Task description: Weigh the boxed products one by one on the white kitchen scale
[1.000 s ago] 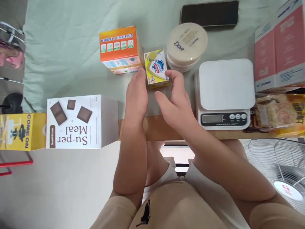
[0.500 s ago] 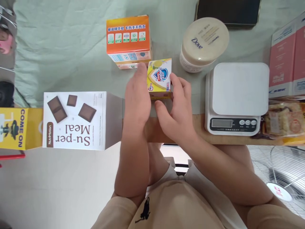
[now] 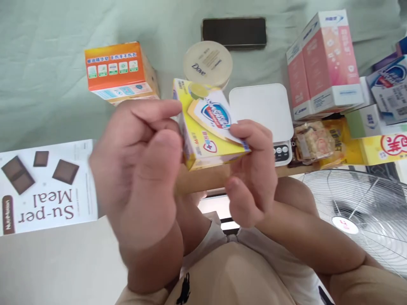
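Note:
A yellow Safeguard soap box (image 3: 200, 129) is up off the table, its printed lemon face turned toward me. My left hand (image 3: 141, 169), slightly blurred, is closed with curled fingers against the box's left side. At the opposite end my right hand (image 3: 254, 165) grips the box, fingers along the right edge and thumb below. The two hands hold it between them. Just behind the soap box stands a round cream Dove tub (image 3: 208, 63), partly covered by it. An orange box (image 3: 114, 67) lies beyond my left hand.
To the right are a white kitchen scale (image 3: 260, 110), partly hidden, pink-and-white boxes (image 3: 327, 67) and packaged snacks (image 3: 313, 142). A dark phone (image 3: 233, 31) lies at the back. The Su-per Meal box (image 3: 47, 186) is at left; a fan (image 3: 346, 212) stands below the table edge.
Both hands have raised the soap box from near the table's front edge toward me, and it is now tilted. The view has shifted to the right, showing more boxes there.

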Action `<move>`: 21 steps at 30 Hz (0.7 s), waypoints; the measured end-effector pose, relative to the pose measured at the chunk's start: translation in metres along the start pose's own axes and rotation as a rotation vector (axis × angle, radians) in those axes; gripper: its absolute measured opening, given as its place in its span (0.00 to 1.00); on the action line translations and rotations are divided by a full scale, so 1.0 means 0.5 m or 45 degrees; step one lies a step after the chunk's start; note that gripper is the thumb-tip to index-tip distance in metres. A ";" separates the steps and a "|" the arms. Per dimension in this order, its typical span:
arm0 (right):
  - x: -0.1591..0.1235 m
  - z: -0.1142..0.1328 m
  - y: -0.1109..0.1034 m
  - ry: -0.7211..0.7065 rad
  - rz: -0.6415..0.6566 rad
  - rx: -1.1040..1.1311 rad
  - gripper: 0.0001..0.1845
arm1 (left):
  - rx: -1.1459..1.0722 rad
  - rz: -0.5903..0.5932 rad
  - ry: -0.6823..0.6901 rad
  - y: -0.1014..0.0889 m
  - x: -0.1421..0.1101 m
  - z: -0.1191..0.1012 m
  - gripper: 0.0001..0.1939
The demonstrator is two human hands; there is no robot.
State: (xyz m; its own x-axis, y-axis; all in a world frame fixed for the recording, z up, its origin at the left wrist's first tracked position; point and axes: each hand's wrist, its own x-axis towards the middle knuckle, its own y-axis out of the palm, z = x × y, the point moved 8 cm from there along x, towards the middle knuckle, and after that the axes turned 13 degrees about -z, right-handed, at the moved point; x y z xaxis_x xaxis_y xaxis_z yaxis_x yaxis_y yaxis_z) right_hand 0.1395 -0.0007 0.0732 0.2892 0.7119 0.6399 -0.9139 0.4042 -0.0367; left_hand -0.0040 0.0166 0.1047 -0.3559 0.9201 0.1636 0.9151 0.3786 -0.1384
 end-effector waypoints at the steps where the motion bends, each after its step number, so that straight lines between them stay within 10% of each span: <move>1: 0.007 -0.006 -0.019 -0.026 -0.045 -0.020 0.26 | -0.068 -0.005 -0.045 0.016 0.002 0.006 0.07; 7: 0.045 -0.046 -0.093 -0.098 0.015 -0.464 0.19 | -0.184 0.173 -0.138 0.133 -0.009 0.066 0.18; 21: 0.074 -0.105 -0.200 0.082 0.138 -0.476 0.15 | 0.171 0.314 0.133 0.244 -0.036 0.088 0.20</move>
State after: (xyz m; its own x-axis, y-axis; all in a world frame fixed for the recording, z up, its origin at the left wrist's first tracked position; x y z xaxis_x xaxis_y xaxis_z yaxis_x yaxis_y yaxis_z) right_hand 0.2565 0.0157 0.0602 0.2249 0.7916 0.5681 -0.7767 0.4977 -0.3861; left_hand 0.1056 0.0507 0.0418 -0.0981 0.9733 0.2074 0.9360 0.1610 -0.3130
